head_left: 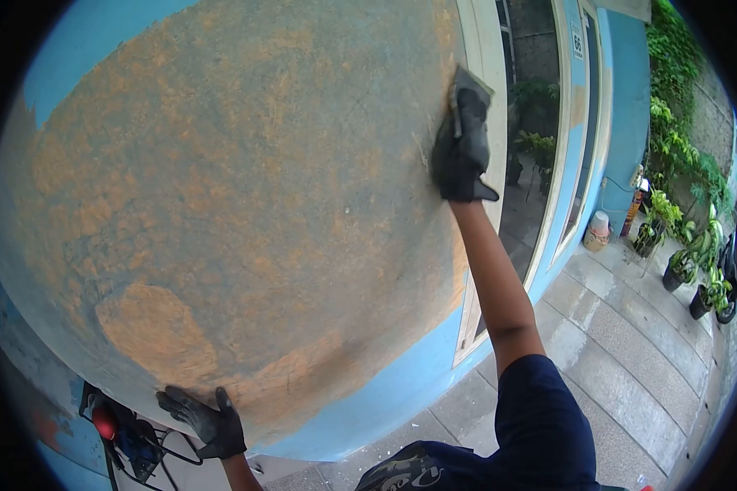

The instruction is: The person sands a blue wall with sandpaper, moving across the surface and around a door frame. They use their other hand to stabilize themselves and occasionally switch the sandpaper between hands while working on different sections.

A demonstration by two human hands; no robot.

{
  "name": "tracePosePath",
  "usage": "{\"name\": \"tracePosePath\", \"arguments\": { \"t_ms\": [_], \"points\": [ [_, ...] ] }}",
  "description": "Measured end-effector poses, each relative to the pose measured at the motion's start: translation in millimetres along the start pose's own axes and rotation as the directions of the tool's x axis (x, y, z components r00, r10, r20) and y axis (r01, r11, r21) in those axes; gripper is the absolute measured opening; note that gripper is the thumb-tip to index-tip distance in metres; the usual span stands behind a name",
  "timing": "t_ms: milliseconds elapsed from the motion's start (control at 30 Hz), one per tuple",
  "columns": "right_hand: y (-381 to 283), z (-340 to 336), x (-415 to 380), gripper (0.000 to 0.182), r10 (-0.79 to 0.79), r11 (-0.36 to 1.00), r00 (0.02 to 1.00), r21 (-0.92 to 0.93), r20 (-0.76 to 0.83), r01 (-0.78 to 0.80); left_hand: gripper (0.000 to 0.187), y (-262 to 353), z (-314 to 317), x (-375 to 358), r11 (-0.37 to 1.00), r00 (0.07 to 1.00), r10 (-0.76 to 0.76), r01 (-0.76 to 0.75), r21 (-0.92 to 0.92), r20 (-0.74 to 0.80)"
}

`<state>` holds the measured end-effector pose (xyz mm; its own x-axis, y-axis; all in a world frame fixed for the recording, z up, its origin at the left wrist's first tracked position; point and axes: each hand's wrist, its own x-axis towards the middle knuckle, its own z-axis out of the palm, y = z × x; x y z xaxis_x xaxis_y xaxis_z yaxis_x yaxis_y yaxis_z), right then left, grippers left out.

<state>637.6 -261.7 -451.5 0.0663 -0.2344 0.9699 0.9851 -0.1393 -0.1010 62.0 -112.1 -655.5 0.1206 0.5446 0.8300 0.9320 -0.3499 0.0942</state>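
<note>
A wall (262, 180) with rough grey and orange-brown patches fills most of the view, and blue paint shows along its borders. High on its right side, beside the cream window frame, my right hand (463, 155) in a black glove presses a piece of sandpaper (475, 82) against the surface. The sandpaper is dark grey and flat, and my fingers cover part of it. At the lower left, my gloved left hand (209, 421) rests on the wall's bottom part near its edge. Its fingers are stretched out and it holds nothing.
Right of the wall is a window (535, 106) with dark glass. Potted plants (684, 266) and a bucket (598, 233) stand along the paved ground (606, 344). At the lower left, a dark metal-framed object (143, 450) with a red round part (104, 421) stands near my left hand.
</note>
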Motion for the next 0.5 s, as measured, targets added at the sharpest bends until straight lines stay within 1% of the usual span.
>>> {"name": "tracePosePath", "arguments": {
  "t_ms": [33,67,100,133,167,200,233,267,300,333,367,433,467,500],
  "points": [
    [-9.6,1.9,-7.3,0.042,-0.172,0.984,0.985,-0.046,-0.018,0.171,0.099,0.8,0.7,0.1,1.0,1.0,-0.005,0.005,-0.011,0.002],
    [-46.7,-3.6,-12.1,0.043,-0.187,0.979,0.969,-0.049,0.16,0.197,0.102,1.6,1.4,0.2,1.0,1.0,-0.009,0.009,-0.022,0.005],
    [-68.4,-2.1,-34.3,0.051,-0.157,0.976,0.923,-0.084,0.351,0.198,0.102,2.5,2.5,-1.0,1.0,1.0,-0.016,0.016,-0.02,0.002],
    [-80.4,-6.5,-33.0,0.054,-0.378,0.923,0.842,0.083,0.384,0.377,0.104,1.4,5.3,-2.4,0.999,1.0,-0.03,0.03,-0.016,0.01],
    [-92.4,-10.7,-31.5,0.057,-0.578,0.816,0.714,0.261,0.396,0.516,0.107,-0.8,7.8,-2.2,0.999,0.999,-0.039,0.039,-0.012,0.019],
    [-79.2,-6.0,-36.7,0.054,-0.424,0.903,0.787,0.148,0.449,0.403,0.107,-2.0,9.4,-1.6,0.999,0.999,-0.036,0.036,-0.008,0.018],
    [-63.0,-2.0,-40.6,0.051,-0.255,0.961,0.837,0.029,0.484,0.276,0.108,-3.1,9.6,-1.8,0.999,0.999,-0.029,0.03,-0.014,0.021],
    [-54.6,-8.4,-19.4,0.048,-0.281,0.953,0.905,-0.021,0.319,0.303,0.109,-4.5,9.4,-2.0,0.999,0.999,-0.026,0.027,-0.022,0.024],
    [-32.8,-4.0,-16.4,0.047,-0.179,0.98,0.977,0.114,0.114,0.166,0.109,-4.6,8.9,-2.0,0.999,0.999,-0.033,0.034,-0.019,0.028],
    [-28.5,2.4,-13.9,0.05,0.033,0.987,0.999,0.159,-0.016,-0.03,0.11,-3.4,8.4,-2.2,0.999,0.998,-0.047,0.048,-0.021,0.04],
    [-24.6,6.4,-13.2,0.048,0.047,0.997,0.997,-0.054,-0.06,-0.051,0.111,-2.2,9.1,-3.0,0.998,0.997,-0.064,0.065,-0.025,0.048],
    [-66.7,13.2,-17.0,0.047,-0.051,0.997,0.998,0.05,-0.024,0.052,0.111,-1.7,14.0,-3.4,0.997,0.997,-0.072,0.073,-0.024,0.037],
    [-96.9,5.0,-25.5,0.048,-0.077,0.996,0.974,-0.019,0.213,0.083,0.112,-3.6,15.4,-3.5,0.998,0.997,-0.067,0.067,-0.017,0.032],
    [-110.8,11.3,-47.2,0.05,-0.185,0.979,0.91,-0.013,0.37,0.204,0.112,-3.9,15.4,-4.2,0.997,0.997,-0.075,0.076,-0.009,0.03]
  ]
}}
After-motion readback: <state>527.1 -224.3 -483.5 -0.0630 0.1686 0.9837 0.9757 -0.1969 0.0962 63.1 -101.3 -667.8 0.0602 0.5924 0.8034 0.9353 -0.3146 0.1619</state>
